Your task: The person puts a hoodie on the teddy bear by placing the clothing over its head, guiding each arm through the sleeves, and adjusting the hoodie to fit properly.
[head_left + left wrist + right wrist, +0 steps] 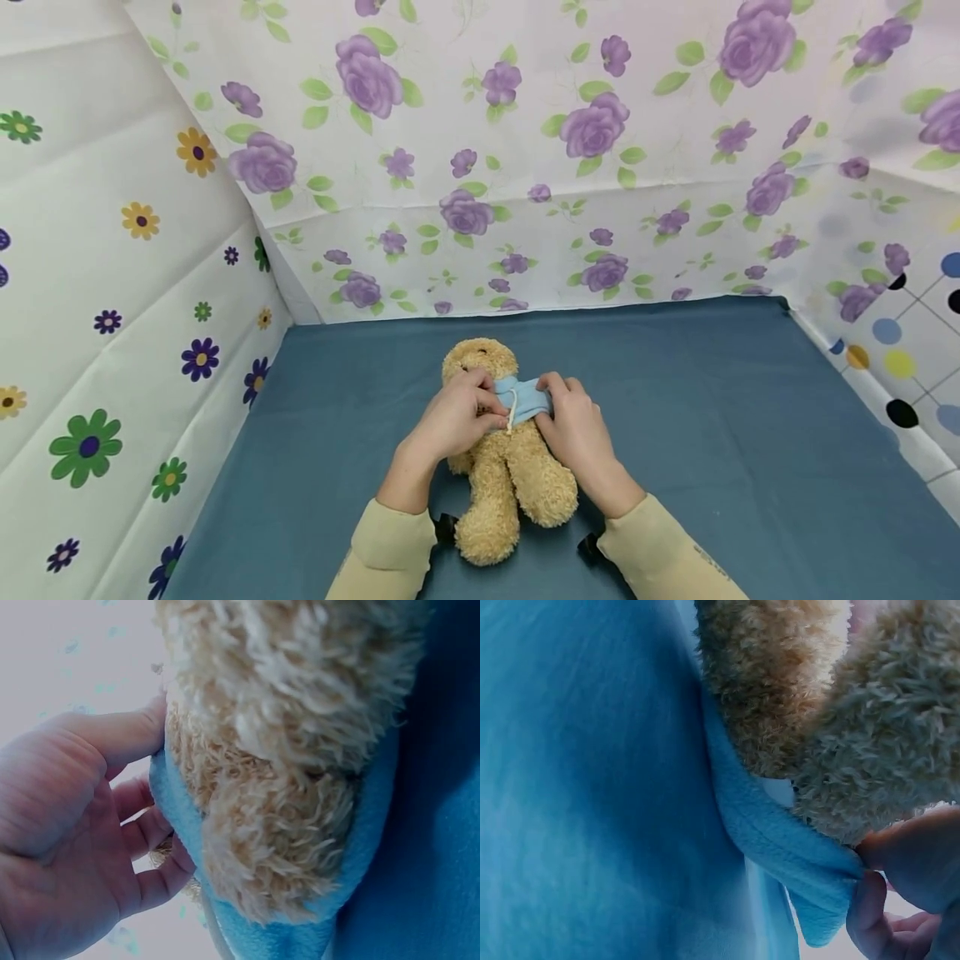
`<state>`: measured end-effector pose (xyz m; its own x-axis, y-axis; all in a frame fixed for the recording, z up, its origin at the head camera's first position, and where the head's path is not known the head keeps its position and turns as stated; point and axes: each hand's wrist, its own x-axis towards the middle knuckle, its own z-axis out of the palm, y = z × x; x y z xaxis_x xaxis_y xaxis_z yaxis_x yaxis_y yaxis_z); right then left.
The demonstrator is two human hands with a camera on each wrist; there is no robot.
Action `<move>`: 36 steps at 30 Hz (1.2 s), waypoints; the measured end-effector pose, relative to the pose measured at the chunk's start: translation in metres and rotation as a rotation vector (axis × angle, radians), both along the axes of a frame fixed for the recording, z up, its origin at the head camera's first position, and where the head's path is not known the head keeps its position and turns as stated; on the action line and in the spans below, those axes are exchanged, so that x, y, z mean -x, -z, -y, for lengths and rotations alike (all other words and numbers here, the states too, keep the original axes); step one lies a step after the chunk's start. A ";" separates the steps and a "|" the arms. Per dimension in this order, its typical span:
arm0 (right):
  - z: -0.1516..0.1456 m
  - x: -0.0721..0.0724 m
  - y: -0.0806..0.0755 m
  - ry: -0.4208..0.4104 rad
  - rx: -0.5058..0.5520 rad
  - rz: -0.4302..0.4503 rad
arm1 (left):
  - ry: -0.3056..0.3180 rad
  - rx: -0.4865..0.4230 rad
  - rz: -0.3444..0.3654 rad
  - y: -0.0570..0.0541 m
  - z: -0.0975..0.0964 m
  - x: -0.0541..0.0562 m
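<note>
A curly tan teddy bear (491,492) lies on its back with its legs towards me. Round its upper body is a light blue garment (531,398) with a white cord (513,407) hanging at the front. My left hand (456,418) pinches the garment's edge on the left, partly covering the bear's face and chest. On the other side my right hand (579,427) holds the hem between thumb and fingers. The right wrist view shows that blue hem (780,840) stretched beside the fur, with a small white tag (778,790) inside.
A dark blue cloth (712,433) covers the table under the bear. Behind it hangs a flowered sheet (465,250). More patterned sheets stand along the left side (142,367) and right side (911,350).
</note>
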<state>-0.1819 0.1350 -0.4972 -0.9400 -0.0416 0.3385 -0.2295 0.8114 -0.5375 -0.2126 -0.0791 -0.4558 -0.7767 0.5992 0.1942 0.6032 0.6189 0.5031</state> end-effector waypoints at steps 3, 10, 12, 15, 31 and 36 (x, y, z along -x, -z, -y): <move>0.000 0.001 0.003 -0.002 -0.040 0.035 | 0.015 0.005 -0.026 0.001 -0.002 0.000; 0.001 0.001 0.006 -0.020 -0.075 0.106 | 0.032 0.015 -0.052 0.001 -0.003 0.000; 0.000 0.001 0.006 -0.027 -0.090 0.087 | 0.037 0.017 -0.050 0.001 -0.003 0.000; -0.001 0.001 0.008 -0.019 -0.117 0.037 | 0.044 0.025 -0.051 0.001 -0.003 0.000; -0.065 0.009 -0.031 -0.292 0.139 0.354 | -0.031 -0.107 0.058 0.010 0.000 0.007; -0.090 0.013 -0.038 -0.160 0.137 0.314 | -0.117 -0.140 0.078 0.010 -0.003 0.006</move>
